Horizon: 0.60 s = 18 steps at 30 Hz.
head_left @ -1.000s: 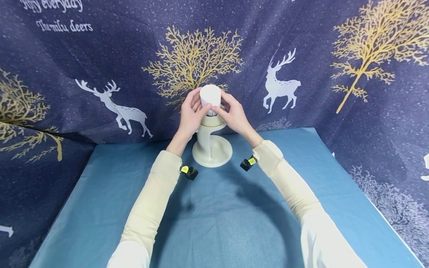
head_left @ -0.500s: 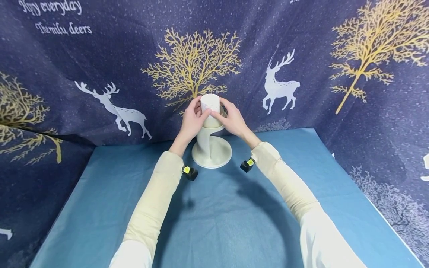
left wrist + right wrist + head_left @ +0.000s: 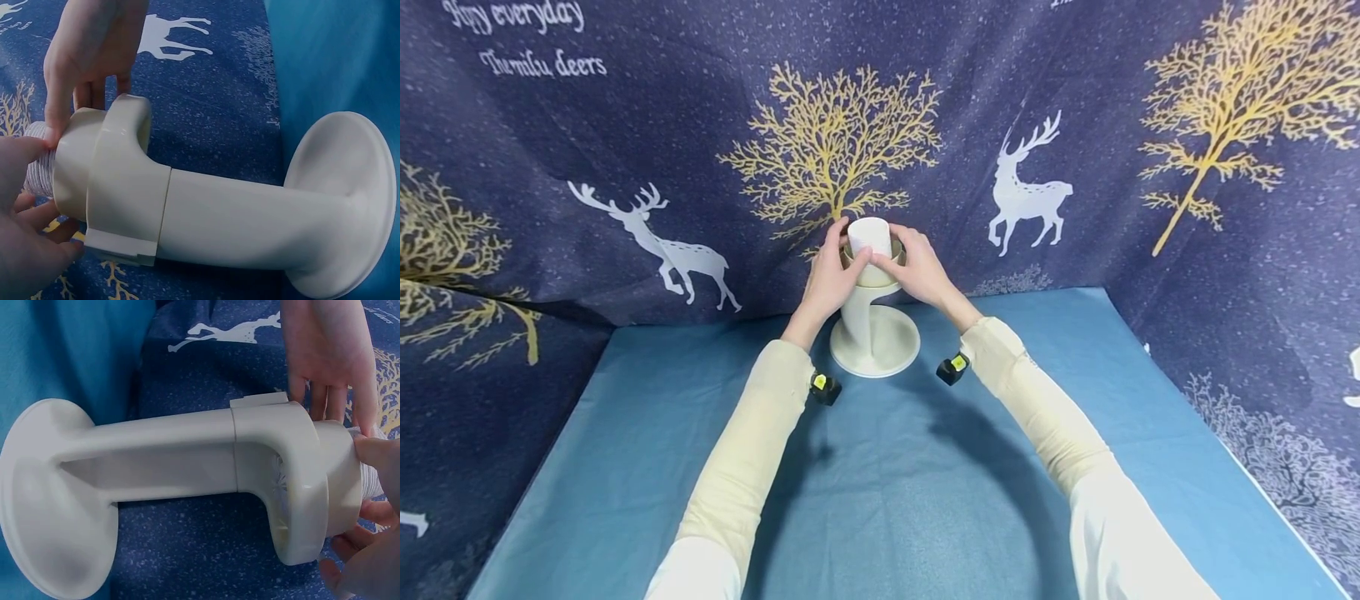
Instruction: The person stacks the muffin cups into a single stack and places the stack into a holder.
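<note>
A stack of nested white disposable cups (image 3: 868,237), its side ribbed by rims in the wrist views, stands partly inside the cream collar (image 3: 74,164) of an off-white cup dispenser (image 3: 856,327). My left hand (image 3: 831,271) grips the stack from the left, thumb at the front. From the right my right hand (image 3: 922,271) holds it, with its thumb close to the other one. Some fingers touch or lie beside the collar. Through the dispenser's ring (image 3: 306,487) a clear part with a star-shaped pattern shows. The stack's lower end is mostly hidden.
The dispenser's round base (image 3: 897,343) stands on a blue tablecloth (image 3: 880,483) near its back edge. A dark blue curtain (image 3: 685,108) with deer and trees hangs close behind. A small black camera sits at each wrist.
Both hands have lowered the cup stack into the collar. A second ago it was higher, with a shiny lower end visible above the collar. The dispenser has stayed in place.
</note>
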Motion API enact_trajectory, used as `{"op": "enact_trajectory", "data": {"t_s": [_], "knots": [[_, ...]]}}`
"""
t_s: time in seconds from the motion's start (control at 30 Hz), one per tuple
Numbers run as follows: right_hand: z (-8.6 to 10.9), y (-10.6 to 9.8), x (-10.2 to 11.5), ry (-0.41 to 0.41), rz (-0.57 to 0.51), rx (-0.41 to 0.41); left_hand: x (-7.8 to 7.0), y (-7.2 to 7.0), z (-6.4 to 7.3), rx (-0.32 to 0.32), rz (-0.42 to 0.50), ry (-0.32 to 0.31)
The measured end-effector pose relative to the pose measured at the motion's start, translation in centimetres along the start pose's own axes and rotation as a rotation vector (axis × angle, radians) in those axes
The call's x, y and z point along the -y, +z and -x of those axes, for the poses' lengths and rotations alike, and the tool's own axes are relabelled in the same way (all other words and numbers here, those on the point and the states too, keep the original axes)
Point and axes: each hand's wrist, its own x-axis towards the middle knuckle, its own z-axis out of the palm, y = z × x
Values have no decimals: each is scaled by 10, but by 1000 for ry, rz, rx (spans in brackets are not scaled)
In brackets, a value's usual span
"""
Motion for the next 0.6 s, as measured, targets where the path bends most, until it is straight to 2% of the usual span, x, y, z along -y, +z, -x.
{"op": "enact_trajectory", "data": {"t_s": [0.27,0.6], "knots": [[1,0,2,12,7,-18,4,3,1,20,-51,16],[2,2,0,75,60,41,9,5,-2,18,-149,30]]}}
